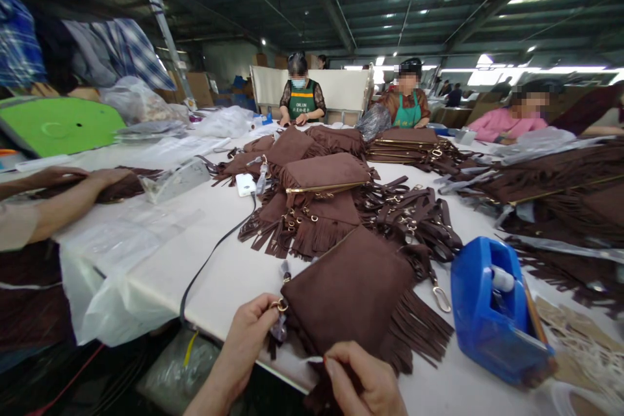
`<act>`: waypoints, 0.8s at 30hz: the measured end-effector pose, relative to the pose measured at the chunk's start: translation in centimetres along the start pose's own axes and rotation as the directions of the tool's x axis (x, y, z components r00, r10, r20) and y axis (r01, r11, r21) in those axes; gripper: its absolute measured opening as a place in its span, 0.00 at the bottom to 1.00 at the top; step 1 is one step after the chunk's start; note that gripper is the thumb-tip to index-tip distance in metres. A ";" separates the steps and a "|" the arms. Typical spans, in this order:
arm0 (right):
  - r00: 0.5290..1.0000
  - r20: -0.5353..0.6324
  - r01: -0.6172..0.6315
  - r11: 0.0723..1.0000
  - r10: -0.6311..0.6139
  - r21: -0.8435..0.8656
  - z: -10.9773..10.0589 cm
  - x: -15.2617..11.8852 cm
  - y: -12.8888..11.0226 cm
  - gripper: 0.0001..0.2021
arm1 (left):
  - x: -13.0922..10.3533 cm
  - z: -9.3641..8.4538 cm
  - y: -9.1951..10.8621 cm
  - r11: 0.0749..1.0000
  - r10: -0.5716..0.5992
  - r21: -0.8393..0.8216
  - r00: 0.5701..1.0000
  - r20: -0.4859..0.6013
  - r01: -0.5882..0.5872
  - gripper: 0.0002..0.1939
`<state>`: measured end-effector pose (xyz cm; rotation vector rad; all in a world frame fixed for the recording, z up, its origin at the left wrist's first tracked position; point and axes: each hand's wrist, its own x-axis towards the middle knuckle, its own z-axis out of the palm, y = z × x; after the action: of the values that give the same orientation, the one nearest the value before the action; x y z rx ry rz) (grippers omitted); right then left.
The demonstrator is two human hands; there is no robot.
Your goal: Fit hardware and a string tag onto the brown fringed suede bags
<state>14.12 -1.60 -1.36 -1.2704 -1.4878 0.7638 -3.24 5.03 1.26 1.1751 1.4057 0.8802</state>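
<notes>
Presently, the fringed brown bag (355, 286) lies at the near edge of the table (221, 283). Left hand (251, 328) pinches the gold ring (279, 305) at its corner; right hand (363, 380) pinches a white strip (312, 359) — apparently a corner-fitting step. Next move likely requires a steady ring — fingertip control.

Dk green apron (302, 97), far side nr middle: white Latin caps (301, 104), approx. "OHLUN", 2nd letter unclear; below, a row of Chinese chars (302, 110), too small to read. Lighter green apron (408, 108), far side, further right: pale marks (403, 122), prob. chars, too blurred.
</notes>
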 end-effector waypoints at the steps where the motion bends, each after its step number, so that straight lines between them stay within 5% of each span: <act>1: 0.999 -0.032 0.013 1.000 -0.013 0.008 0.0 0.6 -0.4 0.14 | 0.0 0.1 0.4 0.997 -0.017 -0.072 0.999 0.028 0.019 0.09; 4: 0.992 -0.112 0.054 0.998 -0.051 0.029 -0.1 2.2 -1.4 0.11 | -0.2 0.4 1.6 0.982 -0.026 -0.181 0.995 0.101 0.044 0.08; 9: 0.978 -0.166 0.123 0.992 -0.127 -0.033 -0.2 3.6 -2.4 0.09 | -0.8 0.9 2.8 0.997 0.015 -0.072 0.992 0.128 -0.006 0.09; 17: 0.963 -0.080 0.239 0.951 -0.258 -0.194 -1.8 4.5 -3.6 0.08 | -0.6 1.4 4.2 0.994 0.058 0.072 0.963 0.262 -0.079 0.10; 24: 0.946 -0.126 0.257 0.929 -0.298 -0.266 -1.9 4.8 -3.6 0.10 | 0.4 1.7 4.1 0.916 0.326 0.171 0.922 0.207 -0.362 0.09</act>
<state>14.89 1.88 3.86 -1.2337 -1.6179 0.2857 -0.81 6.31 4.71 1.6563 1.1837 0.8604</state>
